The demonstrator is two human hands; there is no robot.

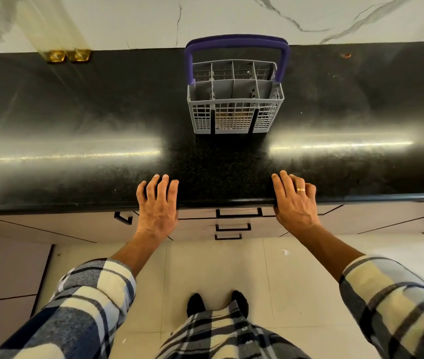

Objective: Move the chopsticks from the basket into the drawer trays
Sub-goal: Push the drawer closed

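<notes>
The grey basket (235, 99) with its purple handle (236, 41) stands upright at upper centre of the frame, on the dark worktop (76, 125). Its compartments look nearly bare; something dark shows in one right-hand cell, but I cannot tell whether it is chopsticks. Below it, at mid-frame, the drawers (239, 213) are shut, so no trays show. The left hand (158, 203) and right hand (295, 200) rest flat on the worktop edge, fingers spread and holding nothing. The transfer looks either finished or unstarted.
</notes>
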